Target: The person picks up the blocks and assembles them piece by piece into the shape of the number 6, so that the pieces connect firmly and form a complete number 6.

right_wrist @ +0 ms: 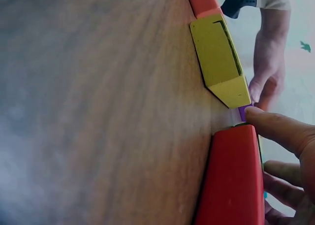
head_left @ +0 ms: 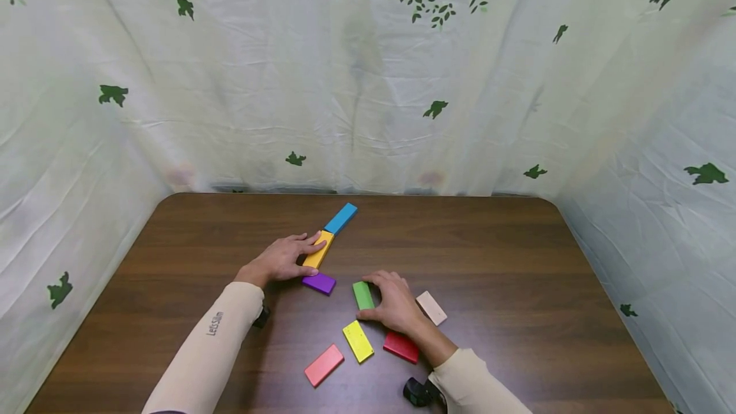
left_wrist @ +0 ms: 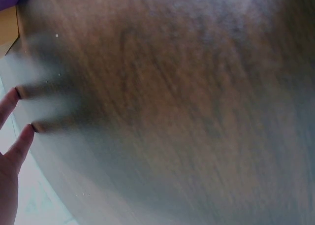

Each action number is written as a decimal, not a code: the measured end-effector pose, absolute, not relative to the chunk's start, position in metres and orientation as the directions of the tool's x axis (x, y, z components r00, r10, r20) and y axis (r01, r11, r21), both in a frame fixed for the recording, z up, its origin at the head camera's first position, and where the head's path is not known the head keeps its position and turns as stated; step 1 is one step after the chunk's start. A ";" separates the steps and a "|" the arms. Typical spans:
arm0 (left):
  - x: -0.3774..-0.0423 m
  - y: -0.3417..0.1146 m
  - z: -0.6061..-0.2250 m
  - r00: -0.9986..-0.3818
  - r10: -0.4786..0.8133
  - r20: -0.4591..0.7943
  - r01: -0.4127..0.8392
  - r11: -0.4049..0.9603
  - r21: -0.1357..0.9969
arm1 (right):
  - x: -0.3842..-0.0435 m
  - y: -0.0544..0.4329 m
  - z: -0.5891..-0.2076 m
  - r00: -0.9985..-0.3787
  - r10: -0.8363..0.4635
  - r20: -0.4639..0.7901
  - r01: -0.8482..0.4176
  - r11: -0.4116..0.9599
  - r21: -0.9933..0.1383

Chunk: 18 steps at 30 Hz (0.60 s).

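Observation:
A blue block (head_left: 341, 218) and an orange-yellow block (head_left: 319, 249) lie end to end in a slanted line on the table. My left hand (head_left: 284, 257) has its fingers spread over the orange-yellow block, with the thumb at its near end. Just below that thumb lies a purple block (head_left: 319, 283). My right hand (head_left: 397, 302) pinches a green block (head_left: 363, 296) between thumb and forefinger, at its two ends. Under the right wrist sits a red block (right_wrist: 231, 180). In the left wrist view, two outstretched fingertips (left_wrist: 25, 131) meet the tabletop.
Near the right hand are a bright yellow block (head_left: 358, 342) and a pale pink block (head_left: 431, 308). A coral block (head_left: 324, 365) lies closer to the front. The brown wooden table (head_left: 494, 241) is surrounded by a white curtain (head_left: 259, 82) with green leaf and bird prints.

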<state>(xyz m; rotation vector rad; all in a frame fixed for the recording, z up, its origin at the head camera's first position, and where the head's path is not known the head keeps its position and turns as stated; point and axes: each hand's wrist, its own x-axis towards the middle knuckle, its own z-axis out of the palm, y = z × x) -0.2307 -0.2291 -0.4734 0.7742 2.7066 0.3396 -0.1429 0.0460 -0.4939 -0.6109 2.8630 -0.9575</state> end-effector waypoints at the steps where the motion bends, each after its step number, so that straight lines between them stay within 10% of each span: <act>1: -0.231 -0.229 -0.473 -0.807 0.547 -0.222 0.476 0.825 0.305 | -0.144 0.046 -0.494 -0.917 -0.395 0.060 -0.351 0.726 -0.592; 18: -0.230 -0.229 -0.472 -0.803 0.554 -0.218 0.485 0.821 0.300 | -0.148 0.039 -0.493 -0.873 -0.485 0.054 -0.410 0.668 -0.621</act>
